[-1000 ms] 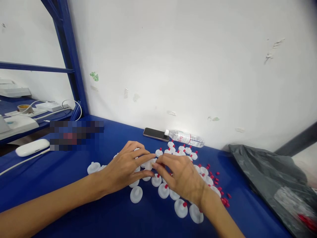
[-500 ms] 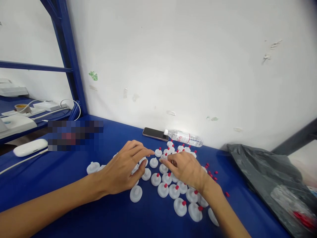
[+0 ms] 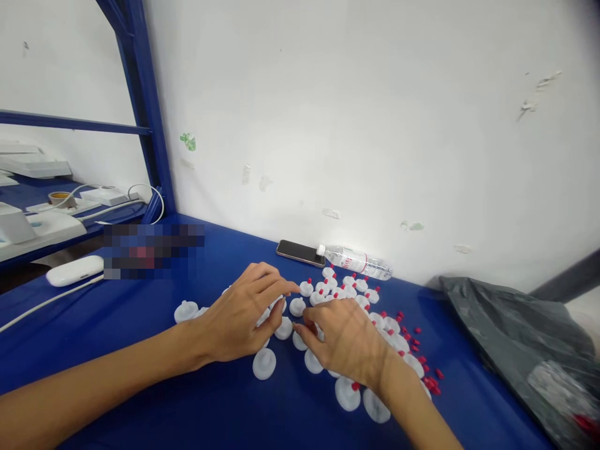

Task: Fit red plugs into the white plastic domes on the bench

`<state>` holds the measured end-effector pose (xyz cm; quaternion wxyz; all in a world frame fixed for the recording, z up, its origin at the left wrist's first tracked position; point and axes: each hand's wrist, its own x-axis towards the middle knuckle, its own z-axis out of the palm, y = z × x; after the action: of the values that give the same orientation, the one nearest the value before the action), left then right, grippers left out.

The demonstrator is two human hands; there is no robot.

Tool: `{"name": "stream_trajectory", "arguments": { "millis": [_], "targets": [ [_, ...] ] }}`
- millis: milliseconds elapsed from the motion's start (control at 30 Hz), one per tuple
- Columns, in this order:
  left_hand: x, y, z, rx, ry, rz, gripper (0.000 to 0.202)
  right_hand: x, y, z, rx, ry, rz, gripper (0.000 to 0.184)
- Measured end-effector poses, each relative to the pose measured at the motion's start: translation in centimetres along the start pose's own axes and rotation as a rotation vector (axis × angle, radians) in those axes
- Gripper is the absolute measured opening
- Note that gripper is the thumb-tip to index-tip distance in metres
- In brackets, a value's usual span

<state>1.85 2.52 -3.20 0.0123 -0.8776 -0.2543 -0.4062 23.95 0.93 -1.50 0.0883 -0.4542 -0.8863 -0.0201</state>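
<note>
Near the front edge of a blue-covered table (image 3: 225, 415), smooth white plastic discs (image 3: 264, 364) lie scattered, each round and flat with a short stem at its centre; several stems are tipped in red. The person's left hand (image 3: 241, 320) arches over the left side of the cluster, fingers curved, with one disc showing between thumb and forefinger; whether it is gripped cannot be told. The right hand (image 3: 349, 340) rests palm down just beside it, fingers bent and their tips meeting at a disc in the middle of the cluster; its grasp cannot be told either. Loose red caps (image 3: 429, 380), small and glossy, dot the cloth to the right of the discs. More red-tipped discs run toward the far edge, where a dark smartphone (image 3: 300, 252) and a clear water bottle (image 3: 357, 262) lie on their sides against the scuffed white wall (image 3: 375, 125). A crumpled grey plastic bag (image 3: 515, 331) fills the right end; a rounded white case (image 3: 75, 270) sits near the left edge.
</note>
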Motion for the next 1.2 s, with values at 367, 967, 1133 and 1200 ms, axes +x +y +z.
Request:
{"name": "stream_trajectory", "arguments": {
  "millis": [367, 967, 1133, 1200],
  "targets": [
    [-0.1, 0.9, -0.5, 0.079, 0.017, 0.001, 0.048, 0.3, -1.3, -1.0, 0.491, 0.279, 0.123, 0.039],
    [1.0, 1.0, -0.9, -0.558, -0.185, -0.377, 0.028, 0.1, -0.7, -2.1, 0.542, 0.13, -0.013, 0.045],
    [0.8, -0.2, -1.3, -0.595, -0.17, -0.38, 0.038, -1.2, 5.1, -4.5, 0.601, 0.54, 0.297, 0.046],
    [0.7, 0.0, -1.4, -0.484, -0.148, -0.336, 0.033, -2.1, 8.1, -5.4, 0.395, 0.523, 0.453, 0.048]
  ]
}}
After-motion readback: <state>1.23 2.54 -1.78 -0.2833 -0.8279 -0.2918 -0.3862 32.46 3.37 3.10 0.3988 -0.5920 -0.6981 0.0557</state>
